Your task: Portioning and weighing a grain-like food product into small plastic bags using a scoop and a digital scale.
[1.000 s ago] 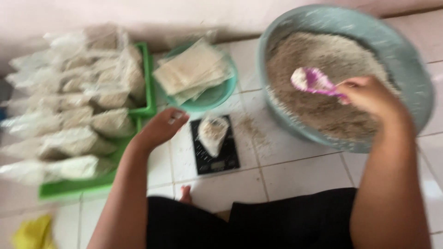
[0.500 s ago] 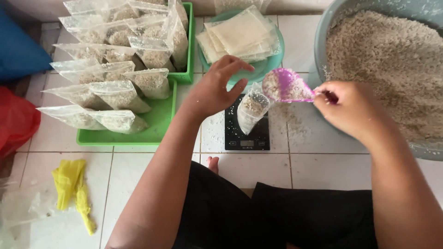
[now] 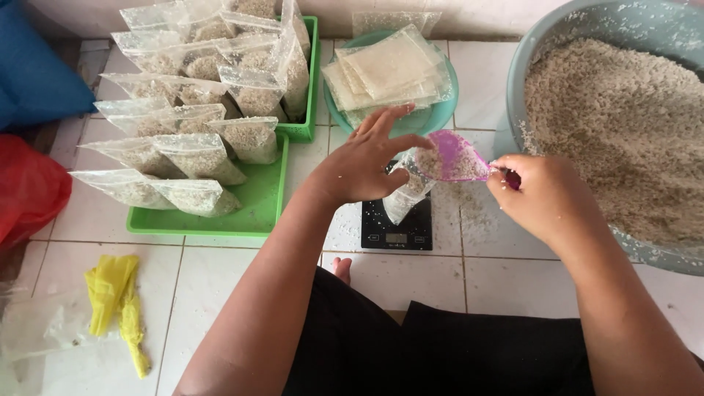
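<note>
1. Two hands meet over the black scale (image 3: 397,224) on the tiled floor: the left hand (image 3: 364,165), fingers spread, pinches the mouth of a clear bag (image 3: 408,196) standing on the scale; the right hand (image 3: 546,196) grips the handle of a pink scoop (image 3: 449,158) heaped with grain.
2. Pouring well would mean keeping the bag mouth wide and tipping the scoop slowly, with the scale display unobscured.
3. Scoop's long axis runs three to nine o'clock, bowl pointing toward nine, at the bag.
4. Grain basin (image 3: 515,117) sits at two o'clock; filled bags in the green tray (image 3: 257,209) at ten.
</note>
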